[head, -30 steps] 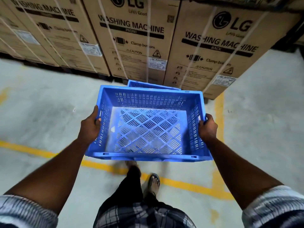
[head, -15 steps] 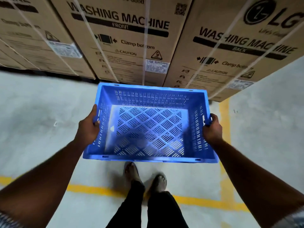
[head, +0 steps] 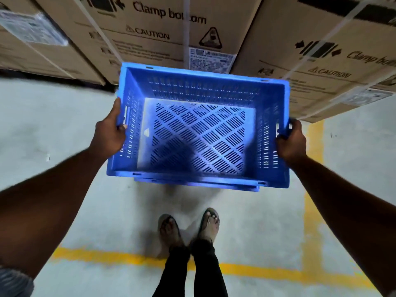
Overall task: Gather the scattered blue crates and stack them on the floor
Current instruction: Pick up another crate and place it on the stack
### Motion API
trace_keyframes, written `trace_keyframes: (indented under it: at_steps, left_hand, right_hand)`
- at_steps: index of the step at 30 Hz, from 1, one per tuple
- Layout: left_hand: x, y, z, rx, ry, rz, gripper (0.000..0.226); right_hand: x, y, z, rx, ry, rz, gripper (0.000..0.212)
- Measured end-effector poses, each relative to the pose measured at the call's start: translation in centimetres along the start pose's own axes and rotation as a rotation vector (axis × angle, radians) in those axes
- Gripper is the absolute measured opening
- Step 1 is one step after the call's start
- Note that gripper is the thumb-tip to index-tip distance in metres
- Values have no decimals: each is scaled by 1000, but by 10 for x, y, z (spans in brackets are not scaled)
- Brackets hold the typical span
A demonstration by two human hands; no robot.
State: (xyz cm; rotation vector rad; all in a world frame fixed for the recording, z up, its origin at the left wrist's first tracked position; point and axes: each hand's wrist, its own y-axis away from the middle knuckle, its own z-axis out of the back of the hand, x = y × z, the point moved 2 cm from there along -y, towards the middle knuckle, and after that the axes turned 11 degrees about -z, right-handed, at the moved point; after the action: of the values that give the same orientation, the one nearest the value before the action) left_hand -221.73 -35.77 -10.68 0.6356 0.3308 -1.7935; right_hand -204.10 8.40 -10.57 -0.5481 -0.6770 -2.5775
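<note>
- Presently, the blue crate (head: 203, 91) is held off the concrete floor (head: 53, 125), level, its open top facing the camera, with nothing inside.
- Left hand (head: 109, 133): grips the crate's left side at the handle slot, thumb over the rim and fingertips curled into the opening.
- Right hand (head: 292, 140): grips the right side at the matching handle, fingers wrapped round the rim.
- Position: the crate hangs in front of the person's sandalled feet (head: 171, 230), its far wall close to the stacked cardboard cartons (head: 154, 39) marked "Clamp bottom" and "CAUTION".
- A second blue edge (head: 192, 186) shows just under the near rim; I cannot tell whether it belongs to another crate.
- Floor markings: a yellow line (head: 128, 257) runs behind the feet, and another runs up the right side towards the cartons.
</note>
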Motion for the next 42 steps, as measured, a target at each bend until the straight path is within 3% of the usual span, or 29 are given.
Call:
trace_keyframes:
  at_steps: [8, 14, 20, 31, 42]
  left_hand:
    - [7, -12, -23, 96, -69, -5, 79]
    - [9, 54, -32, 62, -38, -48, 81]
    - [18, 79, -35, 82, -27, 61, 80]
    - [22, 50, -40, 200, -8, 85, 88]
    - [20, 83, -40, 183, -38, 127, 89]
  right_hand:
    - [-5, -12, -18, -15, 24, 35, 56]
    - [-40, 28, -23, 39, 173, 194, 78]
    - [-63, 45, -18, 64, 262, 187, 83]
    - [-53, 28, -15, 25, 263, 160, 89]
    - [-67, 34, -7, 122, 366, 132, 90]
